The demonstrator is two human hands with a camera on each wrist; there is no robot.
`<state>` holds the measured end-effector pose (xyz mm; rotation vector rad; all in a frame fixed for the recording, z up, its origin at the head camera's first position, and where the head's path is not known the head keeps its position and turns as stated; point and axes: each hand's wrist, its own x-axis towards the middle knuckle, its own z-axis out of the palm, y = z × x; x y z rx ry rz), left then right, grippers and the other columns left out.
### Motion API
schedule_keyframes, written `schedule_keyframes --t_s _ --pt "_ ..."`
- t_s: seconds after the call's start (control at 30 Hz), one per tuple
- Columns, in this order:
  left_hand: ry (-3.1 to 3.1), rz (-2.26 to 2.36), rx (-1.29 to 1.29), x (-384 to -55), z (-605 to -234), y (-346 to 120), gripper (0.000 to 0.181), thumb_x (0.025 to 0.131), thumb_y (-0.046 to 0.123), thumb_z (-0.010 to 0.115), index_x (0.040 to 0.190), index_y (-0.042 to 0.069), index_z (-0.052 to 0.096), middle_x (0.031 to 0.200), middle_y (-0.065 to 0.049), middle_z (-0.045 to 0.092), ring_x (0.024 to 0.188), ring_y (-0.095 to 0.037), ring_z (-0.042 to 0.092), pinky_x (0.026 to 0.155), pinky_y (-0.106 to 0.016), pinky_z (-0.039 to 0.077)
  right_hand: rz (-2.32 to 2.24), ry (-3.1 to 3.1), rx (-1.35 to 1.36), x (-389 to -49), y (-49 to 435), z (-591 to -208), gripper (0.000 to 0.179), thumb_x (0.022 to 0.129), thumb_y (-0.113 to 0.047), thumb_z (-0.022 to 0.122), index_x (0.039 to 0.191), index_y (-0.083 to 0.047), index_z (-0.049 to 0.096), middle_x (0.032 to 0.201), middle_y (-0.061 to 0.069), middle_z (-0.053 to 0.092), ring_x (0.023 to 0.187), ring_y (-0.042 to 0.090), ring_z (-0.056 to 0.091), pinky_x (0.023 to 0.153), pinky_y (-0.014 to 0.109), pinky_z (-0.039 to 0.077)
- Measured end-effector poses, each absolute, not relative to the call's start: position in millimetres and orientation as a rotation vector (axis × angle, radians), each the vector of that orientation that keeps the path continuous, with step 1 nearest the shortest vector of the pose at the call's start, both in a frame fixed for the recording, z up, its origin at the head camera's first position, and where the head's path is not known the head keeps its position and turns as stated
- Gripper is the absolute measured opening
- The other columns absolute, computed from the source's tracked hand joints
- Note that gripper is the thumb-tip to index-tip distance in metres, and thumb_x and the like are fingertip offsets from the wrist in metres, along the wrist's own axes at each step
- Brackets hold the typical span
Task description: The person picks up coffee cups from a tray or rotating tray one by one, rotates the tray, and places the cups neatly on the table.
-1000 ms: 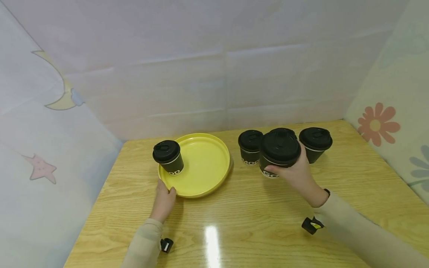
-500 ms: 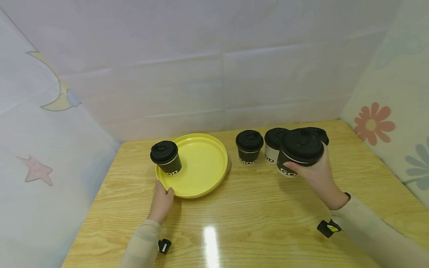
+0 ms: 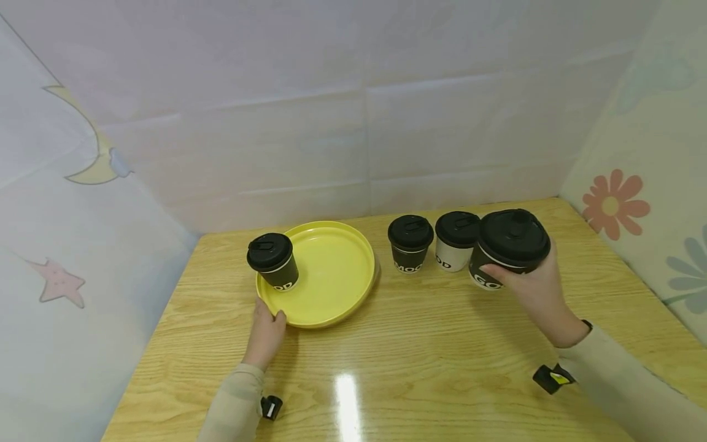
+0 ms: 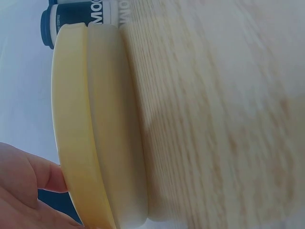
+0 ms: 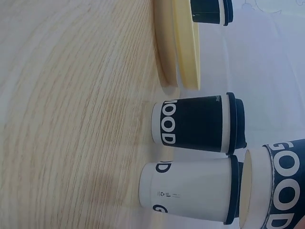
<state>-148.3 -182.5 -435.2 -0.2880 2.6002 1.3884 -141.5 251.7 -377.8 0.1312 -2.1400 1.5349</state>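
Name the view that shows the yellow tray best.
The head view: it looks down on the yellow tray, showing its floor and most of its rim; a black cup hides some. The left wrist view shows only its outer side, close up; the right wrist view, a part cut by the frame's top.

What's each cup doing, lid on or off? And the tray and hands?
Yellow tray: right side up
Tray cup: upright, lid on
Black table cup: upright, lid on
White cup: upright, lid on
Held cup: off the table, lid on
Left hand: holding the tray's edge
Right hand: gripping the held cup
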Motion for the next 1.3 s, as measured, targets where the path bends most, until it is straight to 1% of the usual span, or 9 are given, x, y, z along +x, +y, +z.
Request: schedule_keyframes --t_s 0.07,0.27,0.43,0.6,0.67,0.77,0.83,1.23,1.3 --pt "2.6 1.387 -0.288 -148 -436 -183 0.072 0.101 0.013 0.032 0.144 -0.015 -0.019 0.153 -0.035 -0.015 0.142 -0.045 -0.009 0.116 -0.054 0.003 1.513 -2.137 0.119 -140 254 -378 0.095 0.067 0.018 0.079 0.144 -0.012 0.034 0.127 -0.014 0.048 0.115 0.002 0.047 0.092 0.011 0.038" --pt "2.598 1.392 -0.291 -147 -435 -183 0.072 0.101 0.014 0.032 0.144 -0.015 -0.019 0.153 -0.035 -0.015 0.143 -0.044 -0.009 0.116 -0.054 0.002 1.509 -2.085 0.138 -143 266 -378 0.086 0.061 0.023 0.079 0.136 -0.008 0.05 0.12 -0.011 0.057 0.111 0.005 0.053 0.093 0.013 0.04" --pt "2.604 1.404 -0.279 -148 -435 -182 0.072 0.101 0.013 0.033 0.143 -0.016 -0.019 0.152 -0.036 -0.016 0.142 -0.045 -0.009 0.116 -0.054 0.002 1.518 -2.052 0.122 -144 275 -379 0.083 0.06 0.025 0.079 0.133 -0.005 0.054 0.117 -0.011 0.061 0.11 0.006 0.055 0.092 0.014 0.042" --pt "2.616 1.385 -0.283 -148 -435 -182 0.073 0.101 0.013 0.033 0.143 -0.017 -0.018 0.152 -0.037 -0.014 0.142 -0.046 -0.008 0.116 -0.054 0.003 1.532 -2.048 0.013 -141 283 -378 0.082 0.064 0.022 0.078 0.136 -0.008 0.051 0.121 -0.01 0.058 0.112 0.006 0.053 0.092 0.012 0.041" --pt "2.616 1.385 -0.286 -148 -435 -182 0.073 0.101 0.013 0.033 0.143 -0.017 -0.018 0.151 -0.038 -0.014 0.142 -0.046 -0.007 0.115 -0.054 0.003 1.526 -2.054 -0.049 -139 287 -378 0.085 0.068 0.019 0.078 0.14 -0.013 0.046 0.125 -0.012 0.054 0.114 0.004 0.05 0.092 0.01 0.039" --pt "2.611 1.379 -0.287 -148 -435 -183 0.072 0.101 0.014 0.033 0.143 -0.016 -0.018 0.152 -0.037 -0.015 0.142 -0.046 -0.008 0.116 -0.054 0.003 1.559 -2.015 -0.062 -140 293 -378 0.086 0.068 0.022 0.076 0.141 -0.01 0.045 0.128 -0.006 0.053 0.117 0.009 0.049 0.094 0.011 0.039" --pt "2.613 1.379 -0.28 -148 -435 -184 0.072 0.101 0.013 0.032 0.143 -0.017 -0.018 0.152 -0.037 -0.015 0.142 -0.046 -0.008 0.115 -0.054 0.003 1.528 -2.016 -0.066 -141 298 -380 0.087 0.068 0.021 0.076 0.142 -0.012 0.044 0.129 -0.007 0.053 0.118 0.008 0.048 0.094 0.011 0.038" --pt "2.614 1.381 -0.281 -149 -436 -183 0.072 0.1 0.012 0.032 0.143 -0.016 -0.018 0.152 -0.036 -0.015 0.142 -0.046 -0.009 0.115 -0.054 0.002 1.696 -1.781 0.122 -141 312 -379 0.076 0.065 0.023 0.076 0.134 0.001 0.052 0.123 0.003 0.061 0.115 0.013 0.055 0.095 0.016 0.042" --pt "2.615 1.379 -0.284 -149 -437 -183 0.072 0.1 0.012 0.032 0.143 -0.016 -0.018 0.152 -0.036 -0.015 0.142 -0.046 -0.008 0.115 -0.054 0.002 1.711 -1.754 0.126 -141 313 -380 0.078 0.067 0.022 0.076 0.136 -0.001 0.05 0.126 0.003 0.059 0.118 0.014 0.053 0.096 0.015 0.041"
